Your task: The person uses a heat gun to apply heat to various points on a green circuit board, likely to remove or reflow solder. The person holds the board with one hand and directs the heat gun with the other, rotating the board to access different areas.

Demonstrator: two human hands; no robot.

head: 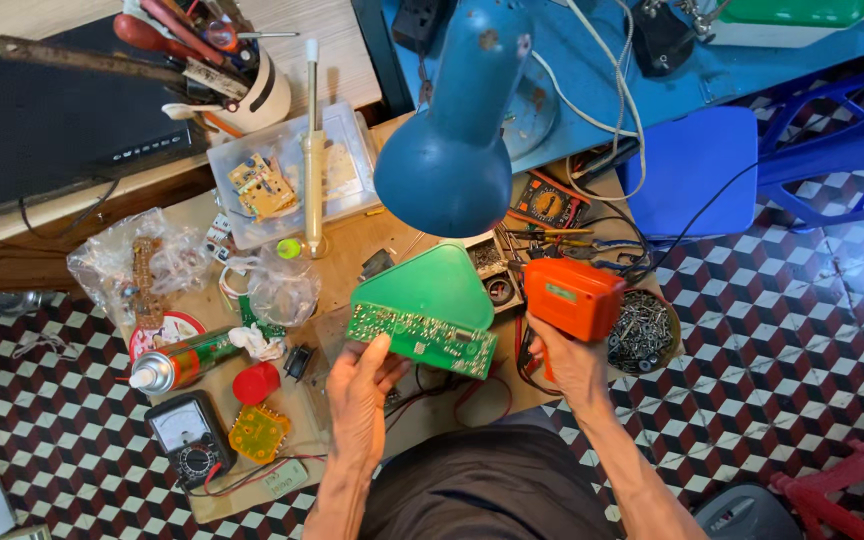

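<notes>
Item in hand: green circuit board (422,339) with its green cover, just below the blue lamp (447,150), gripped by left hand (360,395); right hand (570,362) grips orange power tool (574,296); fastening work apparently under way, tool tip needing alignment.

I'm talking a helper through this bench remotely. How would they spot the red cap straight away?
Start at the big blue lamp over the bench, then go down-left to the spray can lying on its side. The red cap lies beside it, just above a yellow board: the only plain red cylinder there.
</notes>
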